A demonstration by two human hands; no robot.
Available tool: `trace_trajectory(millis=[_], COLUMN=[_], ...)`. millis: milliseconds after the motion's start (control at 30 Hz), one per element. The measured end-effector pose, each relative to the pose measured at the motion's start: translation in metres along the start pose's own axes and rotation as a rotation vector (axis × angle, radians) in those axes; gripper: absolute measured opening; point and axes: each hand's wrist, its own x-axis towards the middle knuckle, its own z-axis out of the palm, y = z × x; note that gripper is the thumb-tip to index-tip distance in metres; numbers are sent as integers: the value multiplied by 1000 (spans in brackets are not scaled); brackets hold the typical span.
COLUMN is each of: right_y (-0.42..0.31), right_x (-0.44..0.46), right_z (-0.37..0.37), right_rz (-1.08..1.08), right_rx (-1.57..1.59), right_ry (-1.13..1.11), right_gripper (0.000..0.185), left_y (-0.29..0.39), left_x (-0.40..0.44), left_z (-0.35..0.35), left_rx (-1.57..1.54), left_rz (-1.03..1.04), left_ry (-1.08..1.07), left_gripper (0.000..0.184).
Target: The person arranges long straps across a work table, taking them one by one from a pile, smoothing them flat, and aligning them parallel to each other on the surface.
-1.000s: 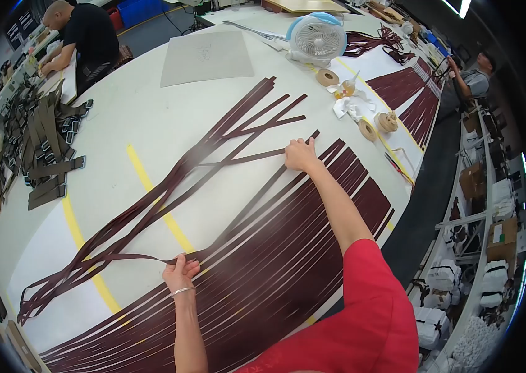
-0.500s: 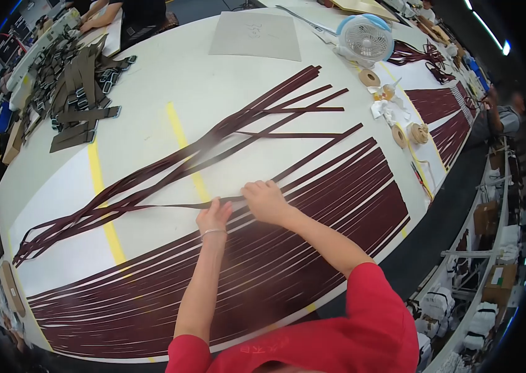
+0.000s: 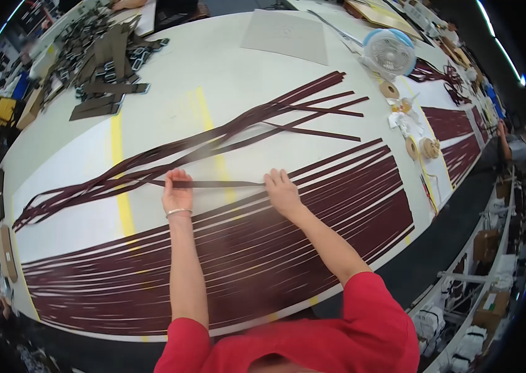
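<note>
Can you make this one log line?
left hand: touching long flat maroon strip | right hand: touching same strip | near: row of long maroon strips

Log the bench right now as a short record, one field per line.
left hand: at the strip, fingers curled, exact hold unclear
right hand: fingers at the same strip, exact hold unclear
strip: runs nearly straight between the hands
near side: long maroon strips in close rows
beyond the hands: loose bundle of strips
far side: buckled straps, grey sheet, fan
</note>
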Motion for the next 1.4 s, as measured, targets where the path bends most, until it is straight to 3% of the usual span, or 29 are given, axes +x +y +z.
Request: trace_trajectory(millis=[167, 233, 333, 467, 567, 633, 767, 1000, 1100, 1200, 1267, 1367, 1400], right_y=[1, 2, -1, -7, -12, -14, -18, -21, -54, -179, -296, -472, -511], right_x=[-1, -4, -3, -1, -2, -2, -1, 7, 33, 100, 130, 153, 152], right_z=[2, 8, 2, -1, -1, -2, -10, -16, -25, -8, 25, 52, 60], right_rz=[-25, -13, 15, 51, 86, 99, 148, 191, 151, 78, -140, -418, -431], right_rx=[-23, -55, -77, -106, -138, -148, -212, -171, -435, -25, 289, 377, 397], right_ry=[-29, -53, -129, -185, -231, -248, -370, -428, -365, -143, -92, -245, -296], right_gripper=[34, 37, 43, 45, 45, 47, 46, 47, 47, 45, 40, 49, 57], left_y=[223, 326, 464, 575, 575, 554, 536, 518, 524, 515, 510, 501, 502], left_x=[22, 34, 22, -26, -48, -59, -67, -61, -67, -72, -70, -72, -71], left_z=[-31, -38, -15, 18, -22, -66, -133, -156, -161, -149, -146, -138, -145], left_rx=[166, 94, 251, 467, 828, 979, 934, 942, 856, 877, 836, 694, 691], left_rz=[244, 402, 525, 625, 561, 438, 367, 327, 369, 393, 399, 433, 384], left_ry=[-90, 127, 79, -9, 316, 651, 807, 811, 767, 749, 769, 720, 706], left_gripper=[24, 24, 22, 23, 26, 30, 31, 30, 30, 30, 29, 21, 31])
